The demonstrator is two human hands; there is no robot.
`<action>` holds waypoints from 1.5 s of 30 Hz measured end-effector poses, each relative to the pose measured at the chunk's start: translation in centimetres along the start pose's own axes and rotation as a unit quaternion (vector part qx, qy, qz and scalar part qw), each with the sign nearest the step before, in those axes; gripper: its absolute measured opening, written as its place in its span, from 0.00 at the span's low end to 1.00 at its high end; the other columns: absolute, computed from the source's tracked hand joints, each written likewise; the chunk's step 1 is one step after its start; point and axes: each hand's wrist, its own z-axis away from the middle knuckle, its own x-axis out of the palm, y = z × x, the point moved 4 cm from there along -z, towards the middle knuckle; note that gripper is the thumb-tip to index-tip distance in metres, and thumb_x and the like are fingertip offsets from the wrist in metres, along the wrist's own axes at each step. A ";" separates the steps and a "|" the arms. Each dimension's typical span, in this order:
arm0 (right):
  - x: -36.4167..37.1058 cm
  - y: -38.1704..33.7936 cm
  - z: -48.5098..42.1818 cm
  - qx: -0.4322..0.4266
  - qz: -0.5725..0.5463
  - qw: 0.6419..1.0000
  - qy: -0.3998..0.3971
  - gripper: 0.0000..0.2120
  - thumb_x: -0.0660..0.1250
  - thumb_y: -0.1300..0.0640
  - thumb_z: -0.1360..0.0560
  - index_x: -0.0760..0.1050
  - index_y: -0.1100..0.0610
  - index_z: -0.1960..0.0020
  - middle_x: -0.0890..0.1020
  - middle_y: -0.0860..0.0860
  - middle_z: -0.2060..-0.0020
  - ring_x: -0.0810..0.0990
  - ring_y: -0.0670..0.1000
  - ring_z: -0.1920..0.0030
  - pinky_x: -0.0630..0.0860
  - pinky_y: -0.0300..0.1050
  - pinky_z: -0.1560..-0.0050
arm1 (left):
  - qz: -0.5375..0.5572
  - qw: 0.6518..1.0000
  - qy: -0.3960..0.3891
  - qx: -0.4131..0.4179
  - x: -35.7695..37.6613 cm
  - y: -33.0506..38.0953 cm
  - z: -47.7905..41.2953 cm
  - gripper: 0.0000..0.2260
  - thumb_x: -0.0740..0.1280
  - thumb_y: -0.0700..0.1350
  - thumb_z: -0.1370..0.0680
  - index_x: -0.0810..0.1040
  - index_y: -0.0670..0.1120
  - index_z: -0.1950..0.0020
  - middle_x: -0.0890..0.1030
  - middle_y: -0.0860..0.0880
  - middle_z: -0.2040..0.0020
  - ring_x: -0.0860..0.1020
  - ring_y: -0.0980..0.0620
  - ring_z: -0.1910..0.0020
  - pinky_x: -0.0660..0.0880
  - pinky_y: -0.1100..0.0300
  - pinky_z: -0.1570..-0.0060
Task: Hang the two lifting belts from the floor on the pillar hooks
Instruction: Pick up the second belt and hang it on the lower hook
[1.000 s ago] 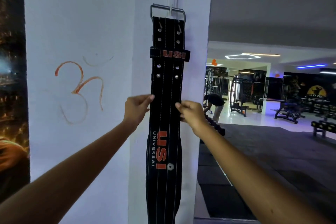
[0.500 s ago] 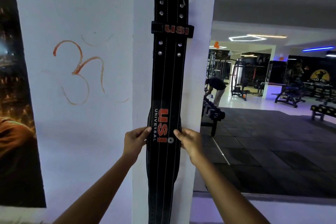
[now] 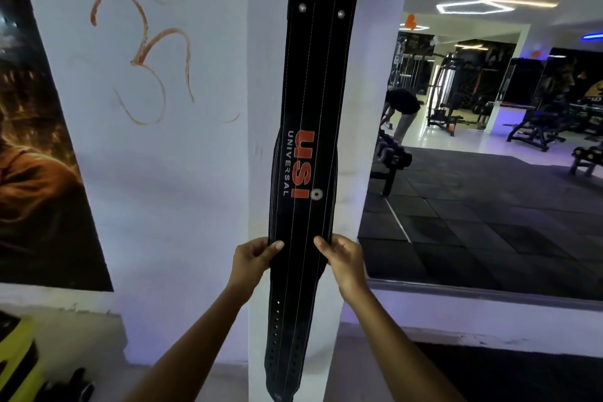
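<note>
A long black lifting belt (image 3: 310, 91) with orange USI lettering hangs flat down the front of the white pillar (image 3: 261, 140). Its buckle and the hook are above the frame's top edge. My left hand (image 3: 253, 258) pinches the belt's left edge just below the lettering, thumb on the front. My right hand (image 3: 341, 256) pinches the right edge at the same height. The belt's holed tail (image 3: 284, 346) hangs free below my hands. No second belt is clearly in view.
White wall with an orange painted symbol (image 3: 143, 55) and a dark poster (image 3: 36, 153) lie left of the pillar. A yellow-black object (image 3: 16, 359) sits at the lower left. To the right, a mirror shows gym machines, a dumbbell rack (image 3: 391, 157) and a person bending over (image 3: 403, 111).
Both hands have slid down the belt's edges, from above the lettering to below it. The view has tilted down, so the buckle and hook have left the top of the frame.
</note>
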 end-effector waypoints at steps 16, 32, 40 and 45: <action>1.6 9.6 8.2 0.133 0.027 0.989 -0.049 0.07 0.72 0.61 0.26 0.80 0.55 0.63 0.82 0.42 0.74 0.80 0.39 0.70 0.74 0.32 0.65 | -0.203 0.975 -0.044 -0.075 -0.7 -10.8 7.3 0.05 0.69 0.43 0.23 0.81 0.41 0.52 0.85 0.44 0.60 0.84 0.46 0.61 0.80 0.51 0.56; 0.6 16.6 12.6 0.191 0.150 0.965 -0.097 0.09 0.73 0.55 0.28 0.79 0.57 0.66 0.83 0.46 0.73 0.81 0.43 0.69 0.75 0.37 0.66 | -0.168 0.966 -0.080 -0.182 -0.2 -18.2 11.0 0.06 0.64 0.32 0.22 0.80 0.36 0.48 0.81 0.39 0.58 0.80 0.45 0.58 0.79 0.60 0.62; 1.2 16.5 11.5 0.179 0.167 0.964 -0.106 0.11 0.72 0.59 0.26 0.77 0.49 0.66 0.81 0.40 0.76 0.79 0.37 0.72 0.72 0.31 0.67 | -0.187 0.963 -0.048 -0.187 -0.8 -18.8 10.2 0.04 0.67 0.36 0.23 0.82 0.41 0.51 0.85 0.37 0.55 0.83 0.40 0.57 0.82 0.55 0.58; 1.9 16.2 11.6 0.165 0.165 0.966 -0.110 0.03 0.72 0.58 0.26 0.81 0.57 0.57 0.85 0.51 0.63 0.83 0.49 0.61 0.76 0.34 0.63 | -0.207 0.961 -0.029 -0.182 -1.3 -18.5 10.4 0.06 0.68 0.37 0.23 0.80 0.47 0.55 0.83 0.42 0.59 0.81 0.46 0.60 0.81 0.50 0.55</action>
